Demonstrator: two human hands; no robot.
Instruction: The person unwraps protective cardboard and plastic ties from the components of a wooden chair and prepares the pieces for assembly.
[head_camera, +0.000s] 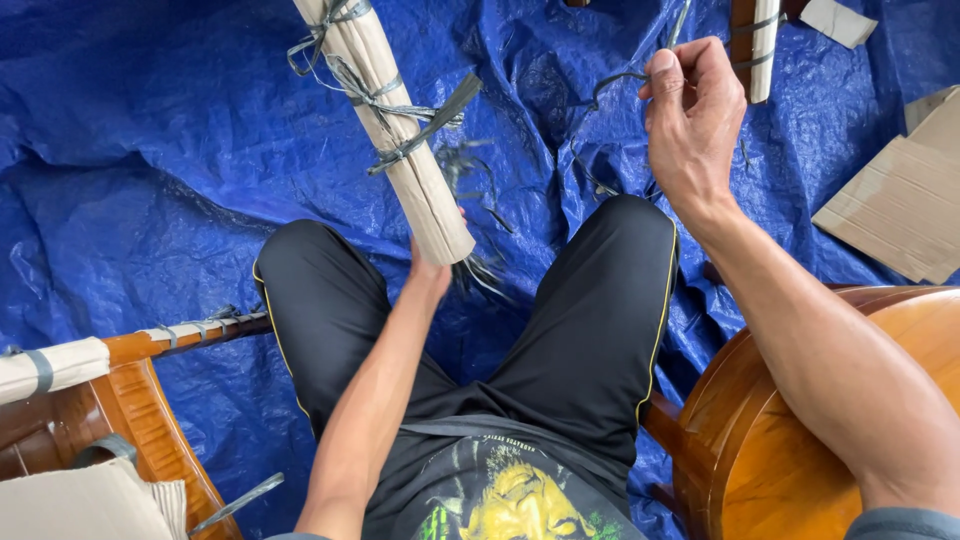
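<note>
1. A long leg (395, 125) wrapped in brown paper is held up over the blue sheet (150, 150), between the knees (620, 225).
2. The low end of the leg is held by the left hand (432, 268). Most of that hand is hidden behind the paper, so it cannot be told how tight the fingers are closed.
3. Grey string (400, 110) is tied around the leg in a few rings, and loose ends hang off to the side.
4. A thin bit of string (612, 85) is pinched between thumb and fingers of the right hand (690, 110), which is closed on it and lifted up high, well apart from the leg.
5. For a good job, the leg is best kept still by the left hand while the string is pulled. If the leg turns, the rings may slip.
6. The string is best pulled straight and slow. A hard tug could snap it or tear the paper.
7. The pinch should be kept firm, because thin string slides out of fingers.
8. The loose ends by the knees (480, 270) could get caught, so they should be kept out of the way.
9. A brown wood chair (800, 440) is close by the right arm, and flat cardboard (895, 210) lies on the sheet. More wrapped wood (60, 365) sits at the left.
</note>
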